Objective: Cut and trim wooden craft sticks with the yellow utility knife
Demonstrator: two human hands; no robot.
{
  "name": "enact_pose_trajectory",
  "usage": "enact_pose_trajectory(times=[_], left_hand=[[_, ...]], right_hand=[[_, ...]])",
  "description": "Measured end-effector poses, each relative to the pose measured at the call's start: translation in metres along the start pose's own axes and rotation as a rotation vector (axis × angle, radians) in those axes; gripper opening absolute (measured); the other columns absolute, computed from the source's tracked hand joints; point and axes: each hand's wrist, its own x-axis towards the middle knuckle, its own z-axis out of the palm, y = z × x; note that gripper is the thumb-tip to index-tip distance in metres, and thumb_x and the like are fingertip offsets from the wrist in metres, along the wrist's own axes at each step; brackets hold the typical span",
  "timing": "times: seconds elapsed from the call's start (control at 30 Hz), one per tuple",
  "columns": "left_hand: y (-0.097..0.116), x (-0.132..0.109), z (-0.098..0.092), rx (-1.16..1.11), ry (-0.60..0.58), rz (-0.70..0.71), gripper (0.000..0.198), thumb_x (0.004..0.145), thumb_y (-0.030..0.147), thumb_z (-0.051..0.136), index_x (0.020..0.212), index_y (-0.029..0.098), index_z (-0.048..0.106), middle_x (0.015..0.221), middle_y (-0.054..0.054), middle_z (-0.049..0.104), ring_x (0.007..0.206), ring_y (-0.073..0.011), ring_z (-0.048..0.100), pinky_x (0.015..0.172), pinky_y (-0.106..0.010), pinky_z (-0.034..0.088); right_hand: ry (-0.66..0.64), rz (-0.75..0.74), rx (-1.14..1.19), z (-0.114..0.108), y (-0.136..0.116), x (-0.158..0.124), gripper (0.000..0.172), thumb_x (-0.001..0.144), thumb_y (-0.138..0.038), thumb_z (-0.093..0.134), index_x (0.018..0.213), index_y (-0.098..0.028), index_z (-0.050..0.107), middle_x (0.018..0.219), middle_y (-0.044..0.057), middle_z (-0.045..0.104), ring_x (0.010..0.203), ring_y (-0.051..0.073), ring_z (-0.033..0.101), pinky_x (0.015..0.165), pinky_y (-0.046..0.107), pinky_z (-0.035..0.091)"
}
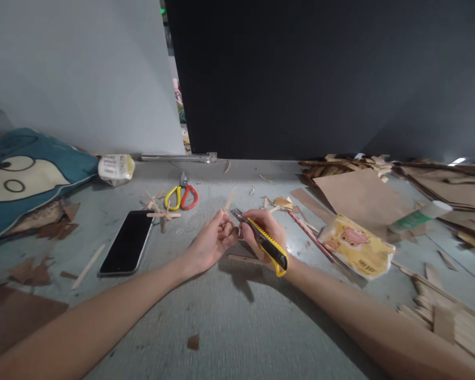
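My left hand (216, 237) pinches a short piece of wooden craft stick (230, 200), which points up and away from the fingertips. In my right hand (263, 232) is a yellow and black utility knife (267, 243), its blade end directed up-left toward the stick. The blade tip is close to the stick; whether they touch I cannot tell. Both hands are near each other above the grey table (162, 327). Another craft stick (245, 258) lies on the table below my right hand.
Left of my hands are a phone (126, 243), crossed craft sticks (164, 215) and scissors (181, 196) with yellow and red handles. A yellow tissue pack (358, 245), a red pencil (312, 237), a glue stick (421, 216), cardboard (352, 198) and piled craft sticks (443, 311) lie right. Dark panel (320, 79) behind.
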Motion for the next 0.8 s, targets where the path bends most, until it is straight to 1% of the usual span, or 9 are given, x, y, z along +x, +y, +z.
enact_pose_trajectory(times=[0.1, 0.2, 0.3, 0.37, 0.43, 0.53, 0.67, 0.73, 0.8], left_hand=[[0.0, 0.0, 0.001, -0.023, 0.031, -0.019, 0.044, 0.086, 0.049, 0.084, 0.074, 0.018, 0.055, 0.057, 0.009, 0.038, 0.053, -0.007, 0.041, 0.062, -0.019, 0.049], [0.0, 0.0, 0.001, -0.024, 0.042, -0.031, 0.044, 0.085, 0.049, 0.085, 0.073, 0.019, 0.054, 0.058, 0.009, 0.039, 0.053, -0.0069, 0.041, 0.062, -0.02, 0.05], [-0.001, 0.0, -0.001, -0.006, 0.031, -0.018, 0.046, 0.085, 0.05, 0.085, 0.073, 0.018, 0.054, 0.056, 0.01, 0.035, 0.051, -0.0065, 0.038, 0.059, -0.02, 0.047], [-0.002, 0.0, -0.002, 0.011, 0.018, 0.003, 0.047, 0.085, 0.049, 0.085, 0.072, 0.018, 0.052, 0.056, 0.01, 0.034, 0.051, -0.0063, 0.036, 0.055, -0.018, 0.042], [-0.002, -0.001, -0.003, 0.025, -0.001, 0.016, 0.047, 0.086, 0.048, 0.084, 0.072, 0.018, 0.052, 0.057, 0.009, 0.036, 0.05, -0.0061, 0.036, 0.052, -0.018, 0.037], [0.0, -0.001, -0.003, 0.046, -0.04, 0.041, 0.044, 0.089, 0.047, 0.08, 0.072, 0.018, 0.052, 0.055, 0.009, 0.035, 0.048, -0.0067, 0.036, 0.05, -0.02, 0.033], [0.0, 0.001, -0.003, 0.07, -0.036, 0.08, 0.044, 0.094, 0.043, 0.074, 0.067, 0.019, 0.048, 0.051, 0.009, 0.032, 0.046, -0.0075, 0.036, 0.051, -0.021, 0.032], [0.0, 0.002, -0.004, 0.079, -0.032, 0.066, 0.044, 0.096, 0.041, 0.069, 0.065, 0.019, 0.048, 0.05, 0.009, 0.032, 0.045, -0.0077, 0.035, 0.051, -0.021, 0.033], [-0.001, 0.002, -0.004, 0.08, -0.045, 0.04, 0.046, 0.098, 0.039, 0.065, 0.062, 0.019, 0.045, 0.049, 0.008, 0.031, 0.044, -0.0076, 0.034, 0.051, -0.021, 0.032]], right_hand=[[-0.009, -0.02, 0.008, 0.001, 0.001, -0.001, 0.019, 0.101, -0.033, 0.064, 0.118, -0.026, 0.059, 0.094, 0.003, 0.077, 0.073, 0.017, 0.074, 0.067, 0.03, 0.059], [-0.022, 0.002, -0.013, 0.0, 0.002, -0.003, 0.022, 0.103, -0.039, 0.064, 0.12, -0.026, 0.058, 0.082, 0.0, 0.074, 0.065, 0.015, 0.07, 0.061, 0.028, 0.057], [-0.013, 0.008, -0.097, -0.005, 0.004, -0.004, 0.02, 0.102, -0.042, 0.068, 0.115, -0.026, 0.063, 0.076, -0.001, 0.072, 0.061, 0.015, 0.067, 0.062, 0.028, 0.056], [-0.038, -0.014, -0.1, -0.011, 0.007, -0.002, 0.018, 0.101, -0.041, 0.069, 0.112, -0.027, 0.066, 0.084, 0.002, 0.075, 0.067, 0.016, 0.07, 0.068, 0.03, 0.059], [-0.125, -0.024, -0.013, -0.017, 0.009, 0.002, 0.022, 0.102, -0.042, 0.067, 0.119, -0.028, 0.064, 0.096, 0.004, 0.077, 0.074, 0.018, 0.073, 0.074, 0.034, 0.061], [-0.237, 0.017, 0.19, -0.022, 0.011, 0.01, 0.037, 0.102, -0.046, 0.067, 0.133, -0.029, 0.057, 0.117, 0.01, 0.075, 0.088, 0.021, 0.076, 0.08, 0.039, 0.063], [-0.249, 0.125, 0.435, -0.022, 0.008, 0.017, 0.031, 0.108, -0.048, 0.054, 0.132, -0.029, 0.056, 0.125, 0.012, 0.071, 0.107, 0.025, 0.075, 0.091, 0.046, 0.063], [-0.238, 0.167, 0.521, -0.02, 0.005, 0.019, 0.03, 0.11, -0.049, 0.047, 0.129, -0.028, 0.056, 0.126, 0.012, 0.07, 0.104, 0.025, 0.076, 0.089, 0.047, 0.064], [-0.198, 0.185, 0.537, -0.018, 0.002, 0.02, 0.027, 0.108, -0.048, 0.053, 0.129, -0.03, 0.051, 0.127, 0.01, 0.067, 0.087, 0.02, 0.077, 0.078, 0.04, 0.066]])
